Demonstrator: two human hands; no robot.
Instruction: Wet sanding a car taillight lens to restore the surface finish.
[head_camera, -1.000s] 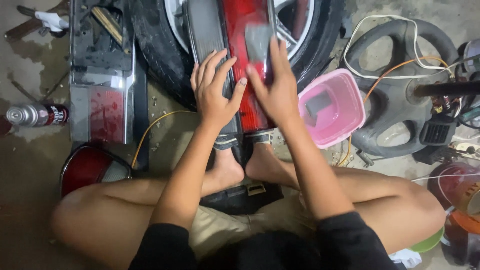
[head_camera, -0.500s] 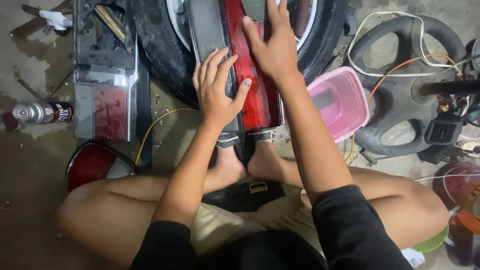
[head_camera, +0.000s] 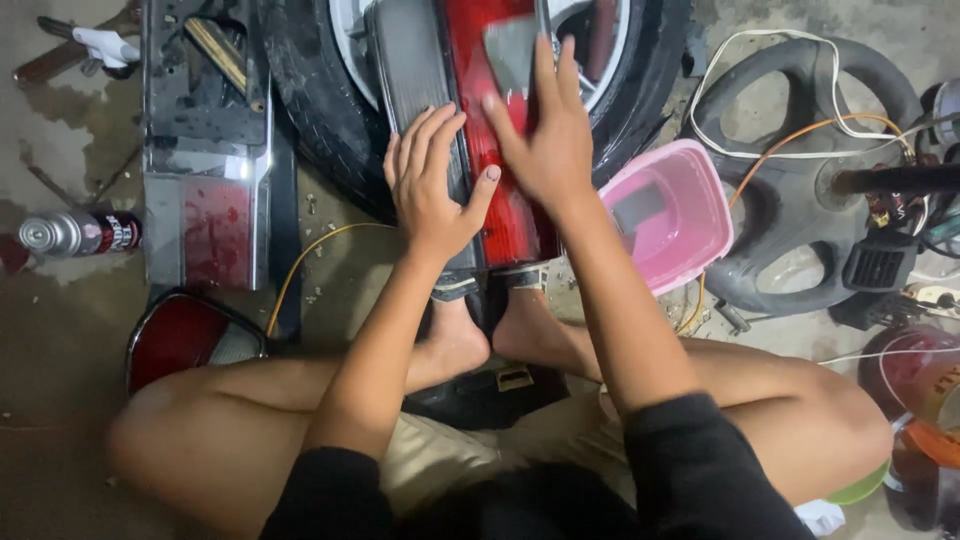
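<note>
Head camera shows the right hand (head_camera: 545, 140) has slid further up the long red and grey plastic tail lamp (head_camera: 470, 120), fingers flat, pressing a small grey sheet. The left hand (head_camera: 430, 185) stays spread flat low on the lamp, which leans on a black rubber tyre (head_camera: 320, 120). The rubbing looks mid-stroke. A pink plastic tub (head_camera: 665, 215) sits near.

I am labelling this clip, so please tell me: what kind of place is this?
Probably an informal car repair spot on a concrete floor. A tyre on its wheel, a detached steering wheel and a spare tail lamp lie around the red tail lamp under both hands.
</note>
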